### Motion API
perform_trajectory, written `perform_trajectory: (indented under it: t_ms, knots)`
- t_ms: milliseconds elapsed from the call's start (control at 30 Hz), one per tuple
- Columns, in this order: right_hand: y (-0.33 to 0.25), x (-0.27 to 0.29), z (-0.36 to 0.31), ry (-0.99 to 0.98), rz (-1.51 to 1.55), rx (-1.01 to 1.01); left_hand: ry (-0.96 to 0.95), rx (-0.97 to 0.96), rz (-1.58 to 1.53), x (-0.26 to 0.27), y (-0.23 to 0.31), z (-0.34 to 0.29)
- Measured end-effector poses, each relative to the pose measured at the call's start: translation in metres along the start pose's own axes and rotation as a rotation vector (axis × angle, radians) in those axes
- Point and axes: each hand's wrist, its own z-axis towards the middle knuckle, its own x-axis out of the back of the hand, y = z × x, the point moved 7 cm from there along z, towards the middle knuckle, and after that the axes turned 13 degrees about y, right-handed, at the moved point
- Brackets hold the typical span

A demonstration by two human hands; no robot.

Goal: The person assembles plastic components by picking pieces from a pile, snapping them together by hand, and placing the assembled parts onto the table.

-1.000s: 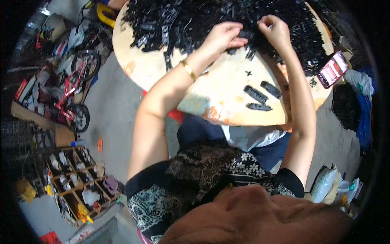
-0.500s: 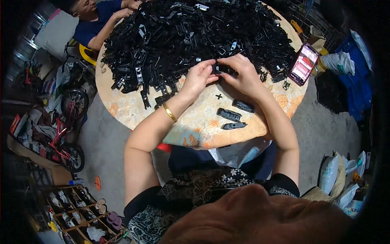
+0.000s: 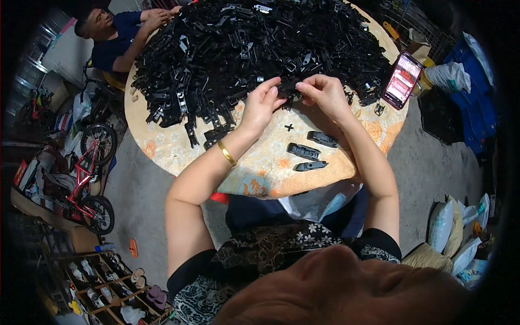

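Observation:
My left hand (image 3: 261, 107), with a gold bangle on its wrist, has thumb and fingers closed on a black plastic part (image 3: 288, 90) at the near edge of a dark heap. Against that heap the part's outline is hard to make out. My right hand (image 3: 327, 98) is just right of it, thumb and forefinger pinched together; anything between them is too small to tell. Nearer to me on the cloth lie a small black cross-shaped piece (image 3: 289, 128) and three longer black plastic pieces (image 3: 303, 150).
A large heap of black plastic parts (image 3: 233, 54) covers much of the round table (image 3: 157, 138). A phone (image 3: 402, 81) with a lit screen stands at the right edge. Another person (image 3: 116, 46) sits at the far left, hands at the heap. A red bicycle (image 3: 81, 179) stands left.
My right hand has drawn slightly right, opening a gap to my left hand; its fingers are now pinched together. My left hand stays nearly in place. The other person has shifted a little.

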Motion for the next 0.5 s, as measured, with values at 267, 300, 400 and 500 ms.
perform_trajectory:
  t_ms: [267, 300, 400, 500]
  knots:
    - [-0.0028, 0.0041, -0.0014, 0.111, -0.086, 0.017, -0.004, -0.063, 0.055, -0.0006, 0.0011, -0.0006]
    - [-0.0031, 0.0027, -0.0028, 0.111, -0.085, 0.017, 0.021, -0.059, 0.055, 0.0007, 0.0000, -0.0004]
    - [-0.0057, -0.0007, -0.0066, 0.114, -0.117, 0.041, 0.059, -0.083, 0.089, 0.0044, 0.0001, 0.0012]
    - [-0.0025, -0.0033, -0.0082, 0.090, -0.097, 0.004, 0.076, -0.173, 0.181, 0.0024, 0.0079, -0.0033]
